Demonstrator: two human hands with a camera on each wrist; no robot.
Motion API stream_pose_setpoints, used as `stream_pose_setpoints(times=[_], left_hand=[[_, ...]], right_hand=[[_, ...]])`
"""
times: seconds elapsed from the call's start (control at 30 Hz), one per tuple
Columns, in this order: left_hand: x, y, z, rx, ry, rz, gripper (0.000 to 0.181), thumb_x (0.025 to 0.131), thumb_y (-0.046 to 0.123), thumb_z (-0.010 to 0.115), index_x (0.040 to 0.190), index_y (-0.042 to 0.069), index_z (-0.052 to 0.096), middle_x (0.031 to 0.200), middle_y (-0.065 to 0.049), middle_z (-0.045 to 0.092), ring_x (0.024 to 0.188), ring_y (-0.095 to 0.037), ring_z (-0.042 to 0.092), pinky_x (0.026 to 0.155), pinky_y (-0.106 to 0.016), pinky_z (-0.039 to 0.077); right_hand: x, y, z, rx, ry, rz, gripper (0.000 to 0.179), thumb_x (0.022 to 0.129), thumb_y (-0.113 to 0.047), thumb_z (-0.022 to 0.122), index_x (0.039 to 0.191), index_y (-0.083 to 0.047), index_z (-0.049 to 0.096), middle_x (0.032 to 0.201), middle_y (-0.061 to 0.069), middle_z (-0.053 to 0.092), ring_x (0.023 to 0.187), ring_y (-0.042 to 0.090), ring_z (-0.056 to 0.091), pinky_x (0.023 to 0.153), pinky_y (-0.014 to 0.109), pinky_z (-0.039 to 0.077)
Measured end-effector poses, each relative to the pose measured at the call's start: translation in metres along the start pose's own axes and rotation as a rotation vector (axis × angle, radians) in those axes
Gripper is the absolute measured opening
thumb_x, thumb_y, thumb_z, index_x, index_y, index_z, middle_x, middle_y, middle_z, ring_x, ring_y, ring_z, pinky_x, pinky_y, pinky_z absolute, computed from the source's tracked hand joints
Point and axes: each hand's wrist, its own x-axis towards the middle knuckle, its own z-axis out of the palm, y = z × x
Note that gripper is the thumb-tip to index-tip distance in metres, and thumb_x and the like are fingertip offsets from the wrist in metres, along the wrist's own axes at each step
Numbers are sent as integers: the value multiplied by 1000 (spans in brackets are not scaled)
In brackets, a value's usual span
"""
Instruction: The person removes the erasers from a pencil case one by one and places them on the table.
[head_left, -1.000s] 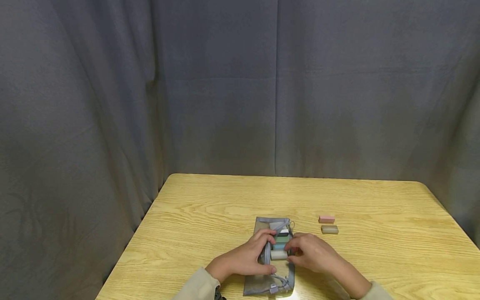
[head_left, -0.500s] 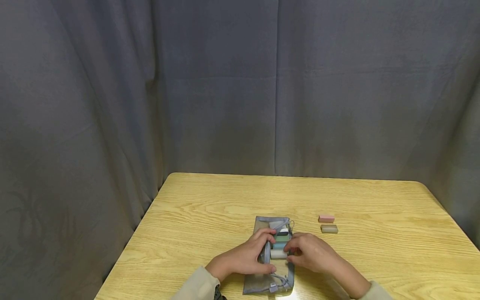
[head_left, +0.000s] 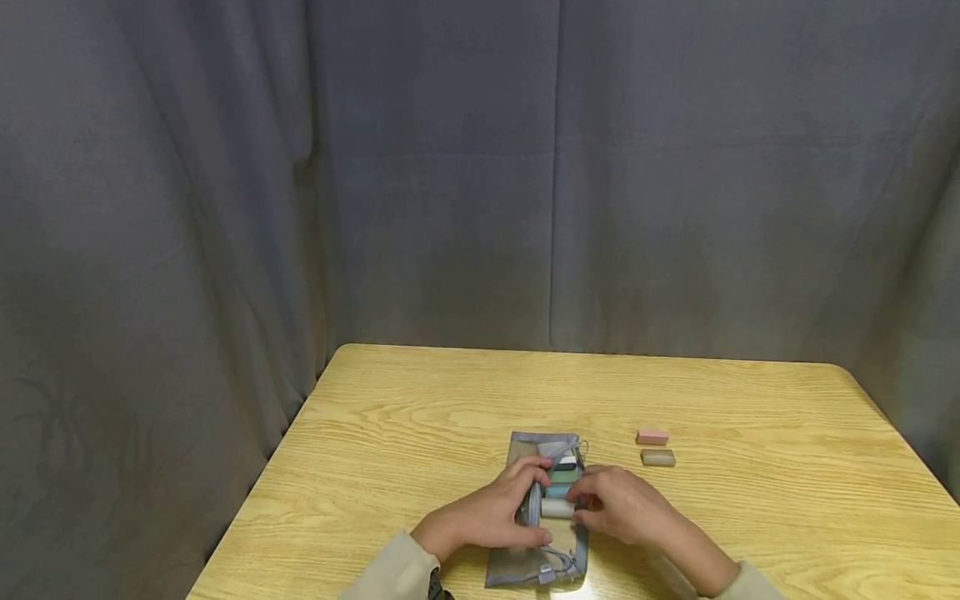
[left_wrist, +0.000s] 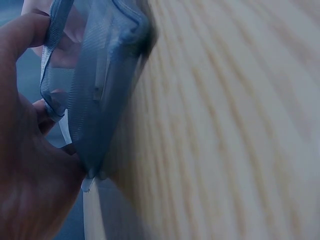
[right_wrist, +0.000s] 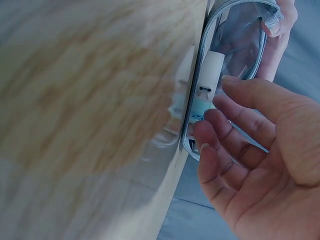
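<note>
A grey see-through mesh zip pouch [head_left: 517,454] lies on the table with its zip side parted. My left hand [head_left: 498,515] grips the pouch's left zip edge, fingers on top and thumb toward the near end. Several small blocks rest inside: a white one [head_left: 557,508], a blue one [head_left: 557,492], a green one [head_left: 562,477] and a black-and-white one [head_left: 565,464]. My right hand [head_left: 628,506] is at the pouch's right edge, fingers loosely bent. In the right wrist view its fingertips [right_wrist: 202,132] are by the rim, and nothing shows between fingers and thumb.
A pink block [head_left: 652,437] and a grey-brown block [head_left: 657,457] lie on the wooden table [head_left: 420,392], right of the pouch. Grey curtains [head_left: 442,208] hang behind the table and at its sides. A cord loop [head_left: 584,448] sticks out at the pouch's far corner.
</note>
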Motion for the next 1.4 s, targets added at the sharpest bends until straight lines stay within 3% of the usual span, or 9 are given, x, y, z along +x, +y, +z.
stream_pose_setpoints(times=[0.43, 0.67, 1.03, 1.4], left_hand=[[-1, 2, -1, -27, -5, -6, 54, 96, 43, 66, 133, 15, 39, 162, 4, 18, 150, -20, 21, 116, -37, 32], [-1, 2, -1, -19, -4, -11, 54, 95, 44, 67, 134, 16, 40, 162, 5, 18, 150, -20, 21, 117, -37, 32], [-1, 2, -1, -12, -11, -3, 55, 96, 45, 65, 135, 16, 40, 162, 2, 18, 150, -21, 21, 117, -37, 31], [-1, 2, -1, -11, -11, -3, 55, 96, 44, 66, 134, 15, 40, 162, 3, 19, 150, -21, 21, 118, -37, 31]], right_hand=[[2, -4, 3, -18, 11, 38, 18, 80, -14, 86, 92, -12, 72, 79, -10, 60, 69, 0, 48, 60, 22, 43], [4, -11, 4, -41, -23, 155, 21, 79, -17, 85, 93, -13, 69, 81, -9, 58, 70, 4, 48, 61, 24, 43], [3, -18, 4, -81, -47, 215, 21, 80, -18, 84, 92, -13, 67, 82, -6, 56, 71, 10, 49, 61, 28, 44], [3, -20, 5, -169, -14, 179, 23, 76, -22, 88, 87, -15, 70, 78, -10, 55, 68, 7, 48, 58, 27, 43]])
